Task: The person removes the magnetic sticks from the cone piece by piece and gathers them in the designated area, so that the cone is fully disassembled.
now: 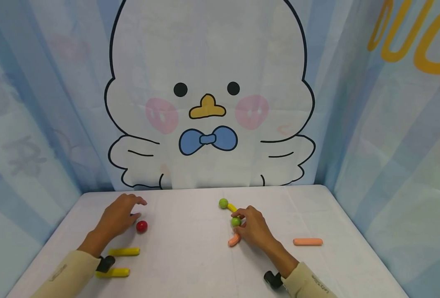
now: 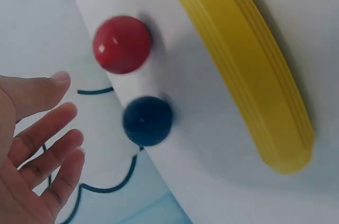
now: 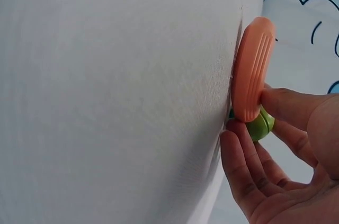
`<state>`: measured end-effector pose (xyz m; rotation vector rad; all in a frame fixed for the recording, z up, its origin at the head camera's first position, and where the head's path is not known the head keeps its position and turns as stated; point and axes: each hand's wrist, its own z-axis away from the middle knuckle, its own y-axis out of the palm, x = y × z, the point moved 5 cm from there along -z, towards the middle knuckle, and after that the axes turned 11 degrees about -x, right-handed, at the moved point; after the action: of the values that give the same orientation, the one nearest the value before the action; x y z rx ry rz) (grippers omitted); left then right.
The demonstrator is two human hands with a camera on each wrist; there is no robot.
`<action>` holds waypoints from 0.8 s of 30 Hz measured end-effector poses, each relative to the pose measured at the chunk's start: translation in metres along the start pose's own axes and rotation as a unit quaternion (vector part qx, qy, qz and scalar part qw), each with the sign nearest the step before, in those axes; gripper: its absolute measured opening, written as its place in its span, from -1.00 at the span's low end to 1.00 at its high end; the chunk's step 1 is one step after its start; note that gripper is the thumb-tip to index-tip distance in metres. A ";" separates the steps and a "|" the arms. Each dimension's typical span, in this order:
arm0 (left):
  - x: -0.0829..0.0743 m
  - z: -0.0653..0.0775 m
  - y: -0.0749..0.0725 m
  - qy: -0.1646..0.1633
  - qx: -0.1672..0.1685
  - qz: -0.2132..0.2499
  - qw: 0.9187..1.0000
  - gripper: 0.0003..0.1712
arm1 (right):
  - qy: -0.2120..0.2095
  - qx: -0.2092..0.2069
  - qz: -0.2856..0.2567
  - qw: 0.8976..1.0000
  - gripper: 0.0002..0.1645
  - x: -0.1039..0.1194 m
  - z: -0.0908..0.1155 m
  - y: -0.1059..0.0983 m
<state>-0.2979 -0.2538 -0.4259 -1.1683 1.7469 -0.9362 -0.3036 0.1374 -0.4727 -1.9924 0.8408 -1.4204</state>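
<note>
My right hand (image 1: 255,227) pinches a green ball (image 1: 236,222) close over the white table. Just in front of that ball lies an orange ridged stick (image 3: 254,70), which my thumb overlaps in the right wrist view. Beyond it a yellow stick (image 1: 232,207), partly hidden by my fingers, leads to a second green ball (image 1: 223,203). My left hand (image 1: 117,216) hovers at the left with loosely spread fingers, holding nothing. Nearest to it are a shiny red ball (image 2: 122,44) and a dark blue ball (image 2: 148,121), the latter mostly hidden by the hand in the head view.
Two yellow sticks (image 1: 125,251) lie near my left wrist, one partly behind the wrist camera (image 1: 106,263). Another orange stick (image 1: 307,241) lies on the right. The white table (image 1: 190,265) ends at a curtain with a cartoon bird (image 1: 209,49).
</note>
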 end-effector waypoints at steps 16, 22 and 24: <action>-0.085 -0.005 -0.004 0.098 -0.075 0.027 0.992 -0.59 | 0.000 -0.001 0.003 1.000 -0.55 0.000 0.000 -0.001; -0.116 -0.004 0.009 0.116 -0.067 0.035 0.990 -0.58 | -0.003 0.012 -0.006 1.000 -0.55 -0.001 0.000 0.001; -0.123 -0.004 0.016 0.112 -0.057 0.037 0.991 -0.59 | -0.006 0.019 -0.012 1.000 -0.56 -0.002 0.000 0.002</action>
<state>-0.2778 -0.1321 -0.4110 -1.0954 2.0325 -0.9637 -0.3046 0.1374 -0.4750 -1.9881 0.7813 -1.4260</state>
